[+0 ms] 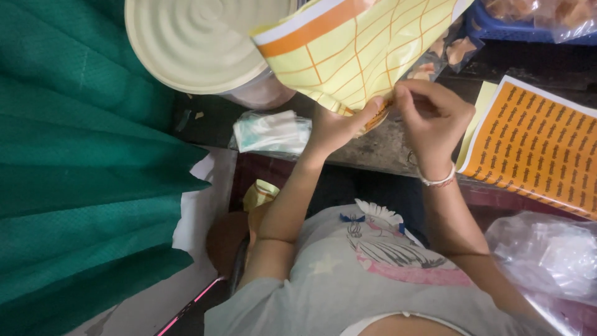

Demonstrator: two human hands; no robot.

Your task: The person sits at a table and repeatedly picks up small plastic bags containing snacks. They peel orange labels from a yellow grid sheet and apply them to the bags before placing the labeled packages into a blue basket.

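Observation:
A yellow sticker sheet (360, 46) with an orange grid and an orange band curls upward in front of me. My left hand (339, 127) grips its lower edge from below, thumb on top. My right hand (432, 118), with a white bracelet at the wrist, pinches at the same lower edge with thumb and forefinger, right beside the left thumb. What sits between the right fingertips is too small to make out. My grey printed shirt fills the bottom of the head view.
A second orange sticker sheet (538, 146) lies at right. A round cream lid (199, 40) on a clear jar stands at top left, a small folded plastic packet (270, 132) below it. Green cloth (74, 155) covers the left. Clear plastic bags (550, 255) lie at lower right, a blue basket (497, 25) at top right.

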